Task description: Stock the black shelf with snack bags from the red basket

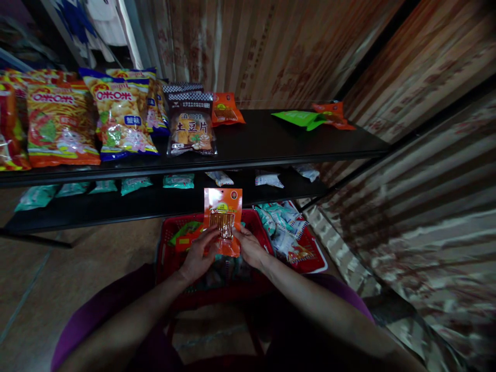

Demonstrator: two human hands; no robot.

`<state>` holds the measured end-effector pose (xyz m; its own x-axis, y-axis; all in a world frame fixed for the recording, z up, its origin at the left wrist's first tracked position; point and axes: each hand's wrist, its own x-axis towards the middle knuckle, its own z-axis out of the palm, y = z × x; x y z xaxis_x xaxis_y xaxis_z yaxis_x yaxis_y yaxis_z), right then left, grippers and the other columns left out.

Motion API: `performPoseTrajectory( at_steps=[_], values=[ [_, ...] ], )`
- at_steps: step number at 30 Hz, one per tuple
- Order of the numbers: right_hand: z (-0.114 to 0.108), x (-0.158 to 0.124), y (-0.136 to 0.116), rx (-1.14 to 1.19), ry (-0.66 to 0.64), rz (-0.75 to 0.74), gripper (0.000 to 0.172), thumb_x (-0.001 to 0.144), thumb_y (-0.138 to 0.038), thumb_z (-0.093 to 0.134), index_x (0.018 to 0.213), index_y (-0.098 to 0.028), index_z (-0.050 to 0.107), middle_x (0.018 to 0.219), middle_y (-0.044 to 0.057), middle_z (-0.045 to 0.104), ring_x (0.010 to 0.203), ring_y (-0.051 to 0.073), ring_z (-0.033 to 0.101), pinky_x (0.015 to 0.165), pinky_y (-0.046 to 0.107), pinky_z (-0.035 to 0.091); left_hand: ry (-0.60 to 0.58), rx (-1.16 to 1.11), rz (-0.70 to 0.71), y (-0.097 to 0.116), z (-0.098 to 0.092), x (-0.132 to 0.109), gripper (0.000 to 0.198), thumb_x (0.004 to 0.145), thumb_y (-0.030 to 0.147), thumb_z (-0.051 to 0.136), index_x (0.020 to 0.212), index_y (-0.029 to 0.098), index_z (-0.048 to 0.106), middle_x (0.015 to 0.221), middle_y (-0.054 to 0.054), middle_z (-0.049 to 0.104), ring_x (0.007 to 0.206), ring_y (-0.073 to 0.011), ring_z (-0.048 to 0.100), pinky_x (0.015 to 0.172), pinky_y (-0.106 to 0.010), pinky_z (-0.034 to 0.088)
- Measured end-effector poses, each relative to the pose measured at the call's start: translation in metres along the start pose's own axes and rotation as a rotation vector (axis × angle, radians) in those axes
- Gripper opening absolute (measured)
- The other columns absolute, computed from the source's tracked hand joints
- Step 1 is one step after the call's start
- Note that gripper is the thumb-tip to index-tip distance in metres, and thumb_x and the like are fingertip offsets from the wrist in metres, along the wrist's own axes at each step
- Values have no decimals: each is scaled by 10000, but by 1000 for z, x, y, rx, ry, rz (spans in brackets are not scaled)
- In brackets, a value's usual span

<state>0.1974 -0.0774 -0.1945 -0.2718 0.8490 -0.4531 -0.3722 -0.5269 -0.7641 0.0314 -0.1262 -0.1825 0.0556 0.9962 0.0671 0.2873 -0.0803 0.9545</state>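
An orange snack packet (222, 201) with a clear window showing brown sticks is held upright between my two hands. My left hand (199, 254) grips its lower left side, fingers curled over the front. At the right edge, my right hand (250, 245) pinches it with the thumb on the front. Beneath them stands a red plastic basket (165, 248) with a green packet (186, 231), another orange packet (186, 243) and dimmer packets inside.
A black two-tier shelf (248, 150) runs across ahead. Its top holds noodle snack bags (62, 124), a potato chip bag (192, 126), an orange packet (227, 109) and a green packet (300, 119). Teal packets (178, 181) lie below. A second red basket (320, 261) sits at right by a draped curtain (437, 232).
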Motion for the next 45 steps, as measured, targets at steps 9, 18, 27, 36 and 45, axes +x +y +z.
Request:
performPoseTrajectory(
  at_steps=[9, 18, 27, 36, 45],
  values=[
    [-10, 4, -5, -67, -38, 127, 373, 584, -354, 824, 902, -211, 691, 811, 9, 740, 804, 201, 688, 800, 339, 511, 389, -530, -508, -6, -33, 27, 450, 624, 426, 771, 983, 171, 676, 1049, -101, 704, 932, -216, 655, 828, -334, 507],
    [-1, -5, -3, -100, -113, 190, 381, 566, -390, 842, 856, -183, 709, 782, 8, 742, 679, 149, 673, 734, 291, 510, 435, -653, -622, -5, -26, 25, 373, 527, 477, 799, 717, 177, 684, 740, -36, 724, 669, -175, 652, 623, -279, 493],
    [-7, 4, -3, -72, -93, 143, 381, 599, -386, 828, 889, -171, 708, 753, 10, 736, 651, 146, 658, 685, 284, 499, 456, -628, -631, -12, -29, 28, 387, 534, 465, 776, 765, 174, 665, 679, -18, 690, 589, -157, 620, 560, -262, 461],
    [-1, -1, -5, -70, -120, 203, 414, 582, -393, 838, 907, -170, 713, 775, 13, 742, 657, 135, 664, 691, 271, 506, 607, -760, -675, -12, -36, 39, 330, 523, 375, 796, 720, 155, 646, 667, -18, 690, 566, -140, 611, 552, -258, 471],
    [-7, 9, -7, -29, -46, 158, 354, 612, -359, 824, 877, -168, 689, 780, 20, 735, 700, 164, 672, 719, 304, 510, 261, -777, -737, -5, -27, 26, 339, 551, 297, 802, 825, 150, 669, 732, -26, 702, 588, -147, 630, 523, -251, 480]
  ],
)
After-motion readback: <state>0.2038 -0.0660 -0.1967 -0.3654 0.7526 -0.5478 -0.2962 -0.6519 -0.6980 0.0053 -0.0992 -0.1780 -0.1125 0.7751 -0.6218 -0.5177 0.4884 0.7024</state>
